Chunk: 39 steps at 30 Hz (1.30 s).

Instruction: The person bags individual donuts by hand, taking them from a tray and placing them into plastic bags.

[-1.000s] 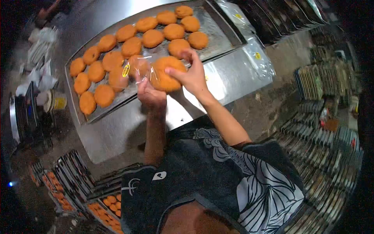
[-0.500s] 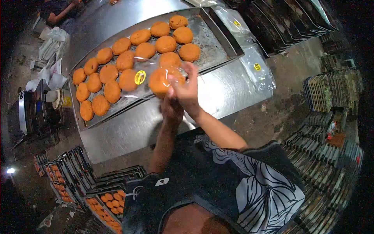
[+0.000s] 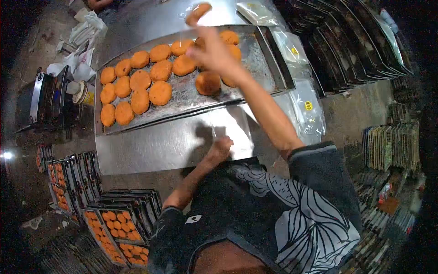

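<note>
My right hand [image 3: 213, 51], blurred, reaches over the metal tray [image 3: 182, 112] with thumb and fingers apart. Just beyond its fingertips a tilted orange-brown bun [image 3: 198, 13] appears above the metal table, seemingly in the air; contact with the fingers is not visible. Low over the table's near edge, my left hand [image 3: 222, 148] is closed on what looks like a clear plastic bag [image 3: 244, 130], faint against the glare. Rows of round buns [image 3: 140, 80] lie in the tray, and one darker bun [image 3: 208, 83] sits below my right wrist.
Clear bags with yellow labels [image 3: 301, 98] lie along the right of the metal table [image 3: 137, 153]. Stacked dark trays [image 3: 351, 45] stand at the right. Racked trays of buns [image 3: 121, 223] are at the lower left. Another person's arm [image 3: 98, 3] shows at top left.
Both hands were together on a bun in a clear labelled bag. They have separated: the right went forward over the tray, the left drew back to the near edge. The view shifted slightly.
</note>
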Motion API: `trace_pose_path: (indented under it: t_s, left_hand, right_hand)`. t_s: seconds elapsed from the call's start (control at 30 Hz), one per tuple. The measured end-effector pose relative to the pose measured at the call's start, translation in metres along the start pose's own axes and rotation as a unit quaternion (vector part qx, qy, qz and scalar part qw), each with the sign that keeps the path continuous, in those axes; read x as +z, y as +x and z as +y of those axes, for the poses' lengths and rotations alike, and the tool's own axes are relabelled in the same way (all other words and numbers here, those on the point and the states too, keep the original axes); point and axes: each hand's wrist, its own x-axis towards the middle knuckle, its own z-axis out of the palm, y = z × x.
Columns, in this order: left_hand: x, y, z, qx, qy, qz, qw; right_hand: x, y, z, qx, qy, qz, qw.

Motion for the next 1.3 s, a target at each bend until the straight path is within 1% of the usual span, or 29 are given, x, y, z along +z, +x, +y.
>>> trace_pose_path:
  t_s: [0.03, 0.1, 0.13, 0.17, 0.2, 0.23, 0.27, 0.3, 0.37, 0.4, 0.43, 0.5, 0.57, 0.63, 0.7, 0.73, 0.77, 0.8, 0.83, 0.87, 0.9, 0.93, 0.97, 1.0, 1.07, 1.1, 1.17, 1.27, 1.3]
  left_hand:
    - [0.014, -0.012, -0.018, 0.032, 0.017, 0.026, 0.999]
    - [-0.025, 0.008, -0.007, -0.028, -0.048, -0.059, 0.997]
    - [-0.039, 0.015, 0.001, -0.104, -0.118, -0.139, 0.978]
    - [-0.031, 0.017, -0.002, -0.048, -0.135, -0.038, 0.989]
    - [-0.051, 0.028, 0.008, -0.148, -0.133, -0.082, 0.977]
    - [-0.07, 0.04, 0.019, -0.244, -0.131, -0.126, 0.952]
    - [-0.073, 0.044, 0.02, -0.304, -0.284, -0.121, 0.901]
    - [-0.069, 0.048, 0.025, -0.301, -0.286, -0.128, 0.901]
    - [-0.077, 0.069, 0.059, -0.312, -0.478, -0.056, 0.819]
    - [-0.089, 0.077, 0.067, -0.295, -0.347, -0.058, 0.888]
    - [-0.088, 0.075, 0.067, -0.296, -0.349, -0.061, 0.887]
    - [-0.08, 0.067, 0.066, -0.376, -0.257, -0.102, 0.884]
    - [-0.072, 0.061, 0.073, -0.399, -0.261, -0.108, 0.872]
    - [-0.08, 0.057, 0.08, -0.31, -0.257, 0.071, 0.913]
    - [-0.106, 0.057, 0.086, -0.265, -0.219, 0.155, 0.926]
    - [-0.124, 0.056, 0.094, -0.219, -0.165, 0.155, 0.949]
    - [-0.135, 0.053, 0.097, -0.172, -0.111, 0.153, 0.967]
    - [-0.136, 0.046, 0.089, -0.138, -0.08, 0.187, 0.969]
    - [-0.125, 0.039, 0.068, -0.203, -0.204, 0.341, 0.895]
    - [-0.155, 0.041, 0.071, -0.271, -0.224, 0.367, 0.861]
    - [-0.18, 0.039, 0.056, -0.221, -0.55, 0.472, 0.653]
    - [-0.13, 0.031, -0.024, 0.082, -0.533, 0.613, 0.577]
    - [-0.184, 0.006, -0.002, -0.111, -0.563, 0.522, 0.631]
    - [-0.251, -0.023, 0.022, -0.3, -0.568, 0.404, 0.652]
    - [-0.262, -0.072, -0.019, -0.175, -0.473, 0.53, 0.682]
    - [-0.286, -0.067, -0.011, -0.206, -0.489, 0.663, 0.528]
    - [-0.308, -0.077, -0.006, -0.224, -0.453, 0.676, 0.537]
    - [-0.325, -0.061, 0.015, -0.21, -0.521, 0.675, 0.479]
    - [-0.328, -0.059, 0.013, -0.207, -0.522, 0.678, 0.475]
  right_hand:
    - [-0.001, -0.027, -0.001, -0.005, 0.025, -0.086, 0.996]
    - [-0.029, -0.099, -0.022, 0.212, 0.078, -0.31, 0.923]
    - [-0.038, -0.18, -0.006, 0.363, 0.408, -0.243, 0.802]
    - [-0.047, -0.205, -0.017, 0.368, 0.149, -0.384, 0.833]
    - [-0.068, -0.229, -0.035, 0.32, 0.201, -0.375, 0.846]
    - [-0.071, -0.255, -0.038, 0.402, 0.188, -0.418, 0.793]
    - [-0.068, -0.263, -0.044, 0.356, 0.124, -0.372, 0.848]
    - [-0.065, -0.264, -0.042, 0.361, 0.121, -0.367, 0.849]
    - [-0.058, -0.252, -0.045, 0.446, 0.113, -0.181, 0.869]
    - [-0.059, -0.262, -0.04, 0.403, 0.13, -0.165, 0.891]
    - [-0.07, -0.257, -0.047, 0.416, 0.08, -0.233, 0.875]
    - [-0.071, -0.264, -0.07, 0.431, -0.111, -0.174, 0.879]
    - [-0.052, -0.277, -0.07, 0.461, -0.135, -0.141, 0.866]
    - [-0.04, -0.275, -0.065, 0.481, -0.155, -0.112, 0.855]
    - [-0.029, -0.249, -0.044, 0.425, 0.135, -0.247, 0.86]
    - [-0.021, -0.233, -0.03, 0.517, 0.482, -0.15, 0.692]
    - [-0.012, -0.218, -0.016, 0.529, 0.744, -0.028, 0.407]
    - [0.005, -0.178, -0.032, 0.528, 0.657, 0.023, 0.537]
    - [0.027, -0.134, -0.063, 0.512, 0.552, 0.071, 0.654]
    - [0.044, -0.112, -0.081, 0.497, 0.632, 0.055, 0.593]
    - [0.063, -0.1, -0.093, 0.477, 0.705, 0.04, 0.523]
    - [0.089, -0.11, -0.09, 0.509, 0.687, -0.056, 0.516]
    - [0.117, -0.127, -0.083, 0.536, 0.663, -0.15, 0.502]
    - [0.144, -0.128, -0.076, 0.43, 0.581, -0.292, 0.626]
    - [0.188, -0.093, -0.054, 0.134, 0.322, -0.446, 0.824]
    - [0.206, -0.07, -0.041, -0.035, 0.154, -0.448, 0.88]
    - [0.247, -0.048, -0.01, -0.259, -0.11, -0.337, 0.899]
    - [0.241, -0.044, 0.017, -0.255, -0.076, -0.5, 0.824]
    - [0.223, -0.049, 0.02, -0.189, -0.089, -0.517, 0.83]
